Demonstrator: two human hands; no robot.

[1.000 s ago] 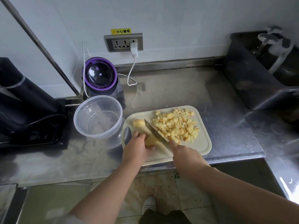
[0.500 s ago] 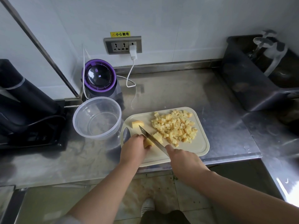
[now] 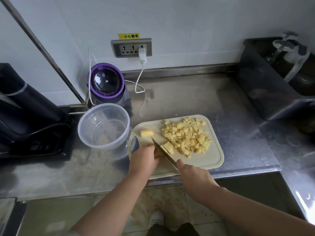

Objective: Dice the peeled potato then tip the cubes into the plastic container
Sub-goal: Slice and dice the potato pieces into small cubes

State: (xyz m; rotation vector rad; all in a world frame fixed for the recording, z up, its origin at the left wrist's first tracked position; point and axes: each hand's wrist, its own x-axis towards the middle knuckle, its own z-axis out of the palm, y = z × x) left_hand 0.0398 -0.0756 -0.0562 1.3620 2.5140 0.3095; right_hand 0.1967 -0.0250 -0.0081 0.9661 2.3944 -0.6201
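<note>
A cream cutting board (image 3: 209, 160) lies on the steel counter. A heap of yellow potato cubes (image 3: 186, 135) covers its far right half. One larger potato chunk (image 3: 147, 133) sits alone at the board's far left. My left hand (image 3: 144, 159) holds down a small potato piece (image 3: 158, 153), mostly hidden under the fingers. My right hand (image 3: 192, 174) grips a knife (image 3: 163, 151) whose blade rests right against that piece, with fresh slices just to its right. The clear round plastic container (image 3: 104, 126) stands left of the board, with nothing visible inside.
A purple-rimmed appliance (image 3: 106, 84) stands behind the container, its white cable running to the wall socket (image 3: 132, 48). A black machine (image 3: 29, 113) fills the left side. A dark bin (image 3: 272, 82) sits at the right. The counter's front edge runs just below the board.
The knife has stepped leftward along the piece under my left hand, leaving new slices beside the pile. My left hand's fingers have drawn back to the left with it.
</note>
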